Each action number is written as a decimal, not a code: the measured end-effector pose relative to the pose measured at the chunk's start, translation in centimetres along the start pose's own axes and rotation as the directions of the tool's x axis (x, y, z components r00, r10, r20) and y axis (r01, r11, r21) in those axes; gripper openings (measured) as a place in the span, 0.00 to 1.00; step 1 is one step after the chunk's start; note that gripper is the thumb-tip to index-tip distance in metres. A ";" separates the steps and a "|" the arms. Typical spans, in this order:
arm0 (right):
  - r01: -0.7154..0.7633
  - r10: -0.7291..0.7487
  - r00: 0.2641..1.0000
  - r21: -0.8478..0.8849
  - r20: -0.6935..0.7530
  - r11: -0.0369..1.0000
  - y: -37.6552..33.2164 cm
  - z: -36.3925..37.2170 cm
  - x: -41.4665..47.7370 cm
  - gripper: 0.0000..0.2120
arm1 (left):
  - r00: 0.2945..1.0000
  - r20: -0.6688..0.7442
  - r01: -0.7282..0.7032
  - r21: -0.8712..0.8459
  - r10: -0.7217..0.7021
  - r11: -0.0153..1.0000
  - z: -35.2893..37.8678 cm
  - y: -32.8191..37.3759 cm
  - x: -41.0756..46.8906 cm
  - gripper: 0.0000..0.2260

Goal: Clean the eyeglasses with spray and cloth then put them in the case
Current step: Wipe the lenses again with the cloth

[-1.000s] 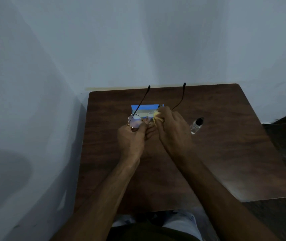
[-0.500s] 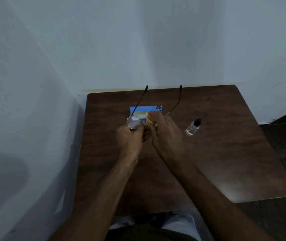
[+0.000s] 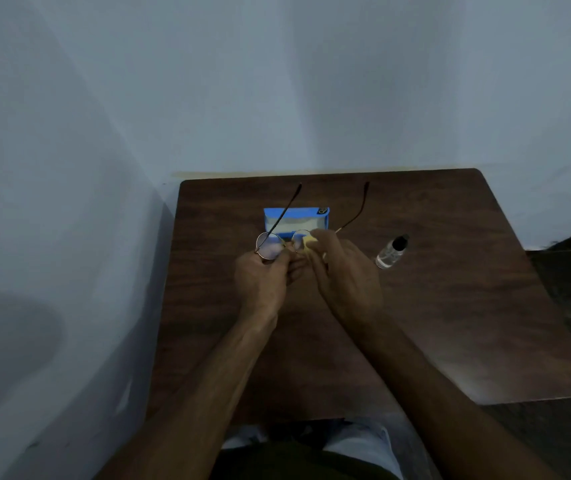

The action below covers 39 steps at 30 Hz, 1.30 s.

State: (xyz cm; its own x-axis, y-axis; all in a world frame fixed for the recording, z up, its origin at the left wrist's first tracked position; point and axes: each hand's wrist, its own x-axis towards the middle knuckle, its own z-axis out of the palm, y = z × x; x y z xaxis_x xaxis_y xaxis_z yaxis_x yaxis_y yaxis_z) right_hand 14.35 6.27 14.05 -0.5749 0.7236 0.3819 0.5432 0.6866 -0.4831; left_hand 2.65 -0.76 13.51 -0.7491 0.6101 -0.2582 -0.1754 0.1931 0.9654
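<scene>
**Glasses in both hands over the table**

You are holding the glasses (image 3: 270,245) above the table (image 3: 450,306), their side arms pointing away from you. Your left hand (image 3: 263,282) is pinching the frame beside the lens on the left. Your right hand (image 3: 346,275) is pressing a yellow cloth (image 3: 308,242) against the other lens, fingers curled round it. The blue case (image 3: 298,216) is lying just behind, and the spray bottle (image 3: 389,252) is lying off to the right.

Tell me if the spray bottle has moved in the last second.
No. The spray bottle keeps its spot on the table, the same gap right of the blue case.
</scene>
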 end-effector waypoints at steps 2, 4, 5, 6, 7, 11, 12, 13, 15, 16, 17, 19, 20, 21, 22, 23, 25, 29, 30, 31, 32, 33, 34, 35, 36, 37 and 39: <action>-0.005 0.004 1.000 -0.017 -0.021 1.000 0.1 -0.2 0.7 0.21 | 0.999 -0.023 0.027 0.012 -0.027 1.000 0.1 -0.2 -0.1 0.05; 0.017 -0.017 0.999 -0.006 -0.036 1.000 -0.5 -0.3 0.9 0.18 | 1.000 -0.007 0.022 0.005 -0.022 1.000 0.2 0.0 0.0 0.05; 0.043 -0.043 0.998 0.000 -0.046 0.999 -0.8 -0.3 0.6 0.14 | 1.000 -0.008 0.010 0.021 -0.010 1.000 0.2 0.3 0.1 0.06; 0.073 -0.073 0.996 0.007 -0.054 0.997 -0.8 -0.2 0.2 0.09 | 1.000 -0.008 0.004 0.035 -0.004 0.999 0.2 0.4 0.3 0.09; 0.089 -0.088 0.995 0.015 -0.048 0.996 -0.8 -0.1 -0.3 0.08 | 1.000 -0.001 -0.005 0.039 0.005 0.999 0.2 0.5 0.3 0.10; 0.018 -0.018 1.000 0.006 0.021 1.000 0.7 0.0 0.7 0.17 | 0.999 0.015 0.035 0.039 -0.036 0.999 0.7 0.0 -0.4 0.04; -0.006 0.006 1.000 -0.003 0.029 1.000 0.9 0.1 1.1 0.19 | 0.999 0.019 0.039 0.034 -0.040 0.999 1.0 -0.2 -0.7 0.05; -0.027 0.027 0.999 -0.002 0.037 1.000 0.9 0.1 1.2 0.21 | 0.998 0.018 0.062 0.027 -0.063 0.998 1.2 -0.3 -0.8 0.08; -0.026 0.025 0.998 0.019 0.052 0.999 0.4 0.1 0.7 0.20 | 0.995 0.016 0.096 -0.008 -0.096 0.995 1.3 -0.4 -0.6 0.06; -0.005 0.002 0.998 0.043 0.063 0.999 0.2 0.1 0.1 0.20 | 0.995 0.007 0.099 -0.021 -0.099 0.995 1.3 -0.5 -0.5 0.04; 0.017 -0.020 0.997 0.054 0.071 0.998 0.1 0.1 -0.5 0.20 | 0.996 -0.007 0.088 -0.015 -0.088 0.996 1.2 -0.7 -0.3 0.08; 0.034 -0.036 0.997 0.025 0.061 0.999 0.4 -0.1 -1.1 0.22 | 0.999 -0.009 0.043 0.014 -0.043 0.999 1.0 -1.1 -0.1 0.10; 0.020 -0.019 0.999 -0.006 0.046 1.000 0.8 -0.2 -0.9 0.22 | 0.999 0.008 0.031 0.017 -0.031 0.999 1.1 -1.2 -0.3 0.08; 0.001 0.000 1.000 -0.038 0.026 0.999 1.1 -0.2 -0.5 0.23 | 0.999 0.015 0.030 0.020 -0.031 0.999 1.4 -1.3 -0.4 0.07; -0.011 0.012 1.000 -0.060 0.013 0.998 1.2 -0.2 0.0 0.23 | 0.999 0.010 0.044 0.022 -0.044 0.999 1.6 -1.3 -0.5 0.07; -0.020 0.020 1.000 -0.064 0.011 0.998 1.1 -0.1 0.4 0.23 | 0.998 0.005 0.066 0.022 -0.067 0.998 1.9 -1.2 -0.7 0.08; -0.035 0.035 0.999 0.000 0.035 0.999 0.6 0.0 0.3 0.23 | 0.996 0.003 0.085 -0.003 -0.085 0.996 1.9 -1.2 -0.7 0.07; 0.006 -0.010 0.999 0.087 0.046 0.996 0.7 -0.7 -1.3 0.22 | 0.997 -0.011 0.077 -0.005 -0.077 0.997 1.4 -1.2 -0.5 0.03; 0.007 -0.009 0.999 0.054 0.039 0.999 1.2 -0.7 -1.3 0.23 | 0.998 -0.005 0.068 0.007 -0.068 0.998 1.4 -1.3 -0.6 0.03; -0.009 0.008 1.000 0.022 0.024 1.000 1.6 -0.7 -1.0 0.23 | 0.998 -0.002 0.057 0.016 -0.057 0.998 1.6 -1.4 -0.7 0.04; -0.031 0.031 0.999 0.011 0.015 0.999 1.9 -0.7 -0.6 0.24 | 0.999 -0.004 0.049 0.024 -0.049 0.998 1.9 -1.5 -0.8 0.05; -0.045 0.045 0.999 0.021 0.017 0.999 1.9 -0.8 -0.3 0.24 | 0.999 -0.008 0.051 0.024 -0.051 0.998 2.2 -1.5 -0.9 0.05; -0.047 0.046 0.999 0.041 0.024 0.998 1.7 -0.7 -0.1 0.24 | 0.998 -0.004 0.061 0.014 -0.061 0.998 2.5 -1.5 -1.0 0.04; -0.043 0.041 0.999 0.068 0.023 0.997 1.5 -0.7 -0.1 0.24 | 0.998 0.007 0.065 0.004 -0.065 0.998 2.6 -1.5 -1.0 0.05; -0.041 0.040 0.999 0.097 0.010 0.994 1.3 -0.8 -0.2 0.23 | 0.999 0.024 0.048 0.000 -0.048 0.999 2.7 -1.3 -1.1 0.06; -0.049 0.051 0.999 0.126 -0.011 0.991 1.2 -0.9 -0.4 0.23 | 0.999 0.033 0.028 -0.001 -0.028 1.000 2.7 -1.2 -1.1 0.07; -0.059 0.070 0.996 0.181 -0.054 0.982 1.2 -1.3 -0.7 0.23 | 0.999 0.037 -0.021 -0.019 0.021 1.000 2.9 -0.6 -1.4 0.10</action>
State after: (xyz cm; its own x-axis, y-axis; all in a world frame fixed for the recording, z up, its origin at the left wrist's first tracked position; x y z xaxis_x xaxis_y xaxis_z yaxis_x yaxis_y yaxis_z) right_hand 16.18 6.62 14.21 -0.5019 0.7724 0.3892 0.4562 0.6187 -0.6396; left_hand 5.62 0.52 13.19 -0.7282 0.6424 -0.2388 -0.1717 0.1662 0.9710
